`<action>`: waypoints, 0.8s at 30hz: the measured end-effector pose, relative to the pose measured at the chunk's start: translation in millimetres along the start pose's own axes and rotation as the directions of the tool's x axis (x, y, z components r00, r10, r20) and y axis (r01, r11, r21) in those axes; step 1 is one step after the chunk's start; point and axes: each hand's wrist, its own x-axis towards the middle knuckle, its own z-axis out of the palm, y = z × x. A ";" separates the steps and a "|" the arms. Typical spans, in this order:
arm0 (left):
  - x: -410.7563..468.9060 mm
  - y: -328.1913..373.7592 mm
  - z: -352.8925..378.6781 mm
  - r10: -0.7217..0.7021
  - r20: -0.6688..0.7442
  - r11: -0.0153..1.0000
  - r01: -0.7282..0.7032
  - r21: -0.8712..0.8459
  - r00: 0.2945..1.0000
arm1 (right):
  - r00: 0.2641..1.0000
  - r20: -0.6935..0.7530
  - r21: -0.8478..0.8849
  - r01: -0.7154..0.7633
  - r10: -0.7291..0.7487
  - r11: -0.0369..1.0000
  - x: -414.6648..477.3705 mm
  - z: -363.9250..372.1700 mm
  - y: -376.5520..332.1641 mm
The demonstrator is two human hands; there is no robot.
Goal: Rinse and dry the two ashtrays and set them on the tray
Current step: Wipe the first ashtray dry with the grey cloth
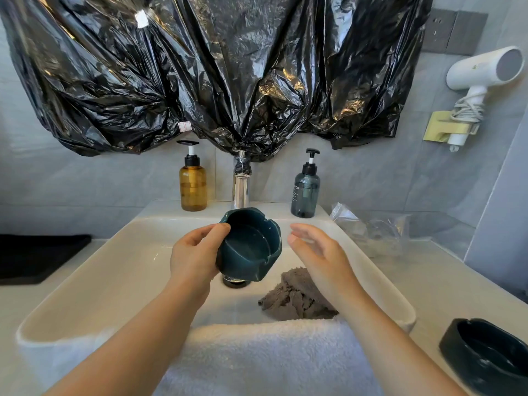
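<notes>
Left grip [194, 254] grasps dark teal glazed ceramic ashtray [253, 245], tilted, at frame centre; our right grip [320, 252] hangs released just beside it.

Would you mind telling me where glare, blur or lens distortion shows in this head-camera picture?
Head view: bright glare patches on the crumpled black plastic sheet; head view: the right hand is partly blurred, while the left hand gripping the teal ashtray is sharp; head view: wide-angle distortion bows the sink rim.
</notes>
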 end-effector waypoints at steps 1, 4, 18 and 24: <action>-1.8 1.2 0.7 -0.008 0.024 1.000 0.008 -0.015 1.000 | 0.993 0.110 0.071 -0.058 0.050 0.996 -0.8 1.4 -2.3; -6.5 4.9 2.7 -0.067 0.122 0.993 0.078 -0.090 0.990 | 0.946 0.297 0.256 -0.212 0.132 0.943 -0.2 2.0 -7.6; -24.9 1.2 6.9 0.440 0.355 0.652 -0.565 0.505 0.825 | 0.915 0.190 0.244 -0.396 0.357 0.885 3.7 -2.6 -5.1; -25.8 -12.8 8.1 0.205 0.787 0.154 -0.814 0.561 0.581 | 0.913 0.106 0.229 -0.408 0.394 0.884 5.7 -3.7 -0.1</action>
